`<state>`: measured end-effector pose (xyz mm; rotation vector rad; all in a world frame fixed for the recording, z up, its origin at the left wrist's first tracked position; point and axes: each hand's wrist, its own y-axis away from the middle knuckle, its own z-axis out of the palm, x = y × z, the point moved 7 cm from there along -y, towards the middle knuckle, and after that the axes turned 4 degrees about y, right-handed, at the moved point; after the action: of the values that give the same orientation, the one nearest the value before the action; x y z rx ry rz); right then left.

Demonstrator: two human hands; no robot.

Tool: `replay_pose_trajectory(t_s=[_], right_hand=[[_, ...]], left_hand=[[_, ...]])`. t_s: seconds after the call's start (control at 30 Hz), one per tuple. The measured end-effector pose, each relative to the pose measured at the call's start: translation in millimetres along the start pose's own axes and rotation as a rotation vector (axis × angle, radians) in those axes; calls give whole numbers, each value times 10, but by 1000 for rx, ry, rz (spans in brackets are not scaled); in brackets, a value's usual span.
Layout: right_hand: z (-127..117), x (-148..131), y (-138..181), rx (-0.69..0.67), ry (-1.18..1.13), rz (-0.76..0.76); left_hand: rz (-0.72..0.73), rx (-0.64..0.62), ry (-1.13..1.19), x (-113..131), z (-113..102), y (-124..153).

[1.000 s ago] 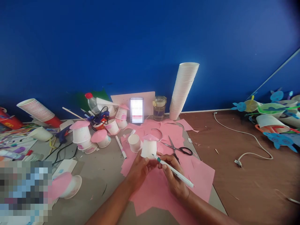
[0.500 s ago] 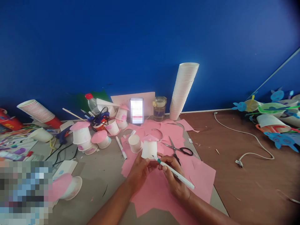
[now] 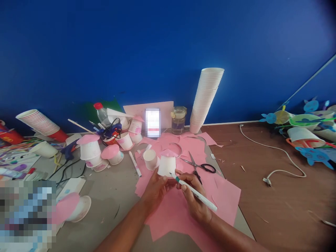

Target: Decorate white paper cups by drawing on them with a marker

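My left hand point(image 3: 154, 187) grips a white paper cup point(image 3: 167, 165) turned upside down, with a pink paper piece point(image 3: 168, 153) on its top. In my right hand point(image 3: 194, 194) is a white marker point(image 3: 201, 200) with a green end near the nib. The marker's tip is at the lower side of the cup; whether it touches, I cannot tell. Under both hands lie pink paper sheets point(image 3: 174, 220). Black-handled scissors point(image 3: 196, 166) rest open on the paper to the right. Just left of the held cup stands another white cup point(image 3: 150, 159).
A tall stack of cups point(image 3: 207, 99) leans by the blue wall, beside a glass jar point(image 3: 179, 120) and a lit phone point(image 3: 153, 122). Pink-topped cups point(image 3: 90, 148) and a glue gun point(image 3: 69, 152) are at left. A white cable point(image 3: 286, 150) and blue-animal cups point(image 3: 306, 134) lie at right.
The view has shifted very slightly. Both hands keep their hold on the cup and the marker, with the marker tip still at the cup's lower side.
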<state>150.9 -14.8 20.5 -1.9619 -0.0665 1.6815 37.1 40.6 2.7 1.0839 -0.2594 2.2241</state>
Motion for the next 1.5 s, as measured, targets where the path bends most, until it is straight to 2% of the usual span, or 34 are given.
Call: replay_pose_trajectory(t_s=[0.47,0.83,1.2,1.5], right_hand=[[24,-158,-71,-50,12,-98],[-9,-63,-17,7,62,-46],[-6,-121,-47,44,77,-102],[13,-115,-62,-8,5,-86]], left_hand=[[-33,104,43,-59,-116,-7],[-26,98,51,-49,-115,-4],[-30,115,57,-72,-132,1],[-22,125,68,-70,-133,-8]])
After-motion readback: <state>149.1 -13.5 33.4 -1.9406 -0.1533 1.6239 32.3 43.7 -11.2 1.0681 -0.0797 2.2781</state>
